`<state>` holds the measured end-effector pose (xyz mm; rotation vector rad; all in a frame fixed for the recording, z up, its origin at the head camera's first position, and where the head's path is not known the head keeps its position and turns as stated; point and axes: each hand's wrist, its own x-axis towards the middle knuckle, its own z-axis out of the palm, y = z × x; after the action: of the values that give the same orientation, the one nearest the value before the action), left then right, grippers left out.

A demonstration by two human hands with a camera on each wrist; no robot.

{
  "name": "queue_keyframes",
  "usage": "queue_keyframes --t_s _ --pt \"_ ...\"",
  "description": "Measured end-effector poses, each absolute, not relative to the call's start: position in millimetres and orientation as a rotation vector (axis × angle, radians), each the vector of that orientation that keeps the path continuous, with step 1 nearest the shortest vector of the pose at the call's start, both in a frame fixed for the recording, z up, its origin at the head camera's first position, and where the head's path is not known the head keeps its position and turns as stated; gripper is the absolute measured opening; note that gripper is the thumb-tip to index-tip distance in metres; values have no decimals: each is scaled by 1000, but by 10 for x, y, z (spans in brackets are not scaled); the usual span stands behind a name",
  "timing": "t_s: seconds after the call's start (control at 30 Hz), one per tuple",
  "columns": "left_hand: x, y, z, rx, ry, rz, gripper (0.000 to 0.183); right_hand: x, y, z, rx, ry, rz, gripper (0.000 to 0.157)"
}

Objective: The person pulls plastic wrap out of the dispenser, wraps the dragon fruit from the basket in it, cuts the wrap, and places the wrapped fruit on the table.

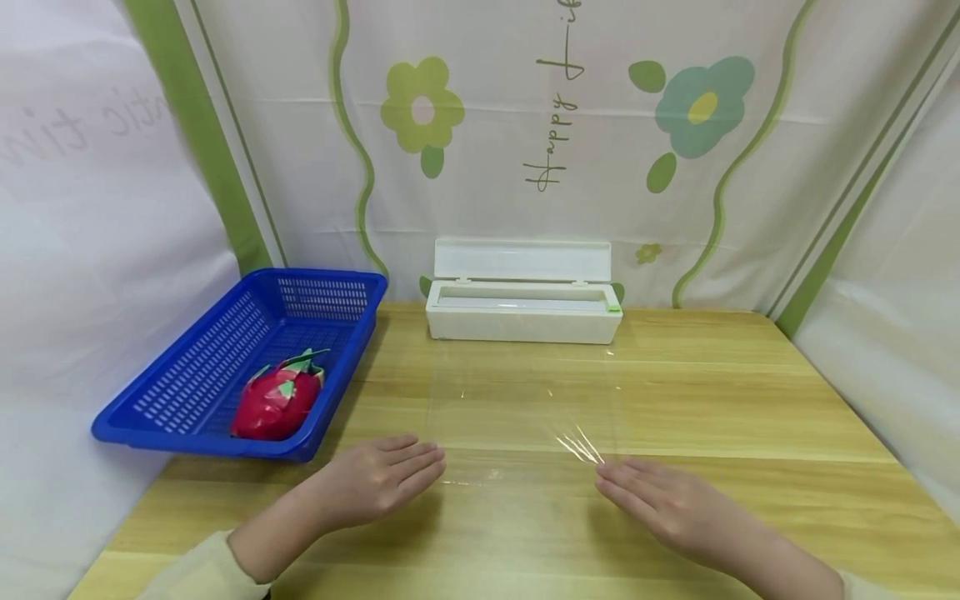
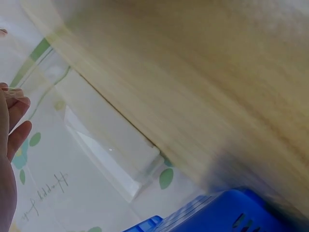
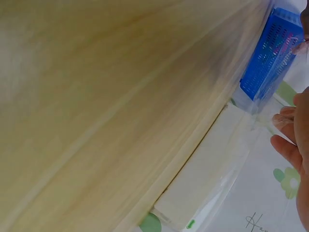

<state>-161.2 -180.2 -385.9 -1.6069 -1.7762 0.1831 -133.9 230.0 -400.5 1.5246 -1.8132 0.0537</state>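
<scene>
A transparent sheet of cling film (image 1: 517, 417) stretches from the white cling film dispenser (image 1: 525, 326) toward the person. At its near left corner the left hand (image 1: 378, 477) pinches the film. The right hand (image 1: 671, 504) pinches the near right corner, where shiny creases fan out. In the right wrist view, bunched film shows at the fingertips of the right hand (image 3: 297, 140). The left wrist view has the left hand (image 2: 12, 128) at its edge, with film at the fingertips. The dispenser's lid (image 1: 522, 260) stands raised, and a small green piece (image 1: 613, 307) sits at its right end.
Left of the film stands a blue plastic basket (image 1: 358, 346) with a red dragon fruit (image 1: 276, 407) inside. A wooden table (image 1: 750, 400) lies beneath everything. White cloth printed with flowers (image 1: 495, 200) hangs behind and at both sides.
</scene>
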Motion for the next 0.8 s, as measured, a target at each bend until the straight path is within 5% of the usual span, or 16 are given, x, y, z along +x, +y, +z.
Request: queue_keyframes --t_s 0.47,0.8 --pt "-1633 -1788 -4035 -1683 -1867 315 53 -1325 2302 -4129 1531 -2009 -79 52" --pt "-1625 -1748 -4125 -1713 -1985 340 32 -1393 2286 -4199 1589 -2002 -56 54"
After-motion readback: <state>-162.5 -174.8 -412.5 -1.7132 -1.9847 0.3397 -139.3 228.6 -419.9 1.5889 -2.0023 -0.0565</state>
